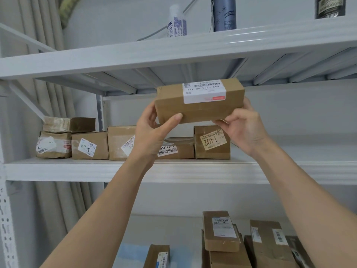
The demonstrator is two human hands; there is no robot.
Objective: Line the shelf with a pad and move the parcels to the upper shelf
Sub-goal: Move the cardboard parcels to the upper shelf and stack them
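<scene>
A brown cardboard parcel with a white barcode label is in the air in front of the middle shelf. My left hand grips its left end and my right hand grips its right end from below. Behind it, several labelled parcels stand in a row on that shelf, one marked 1402. A thin white pad seems to lie under them. More parcels are stacked on the lower shelf at bottom right, and one rests on a light blue sheet.
The top shelf carries a clear bottle, a blue-grey folded umbrella and a dark container. Beige curtains hang to the left behind the white rack upright. The right part of the middle shelf is bare.
</scene>
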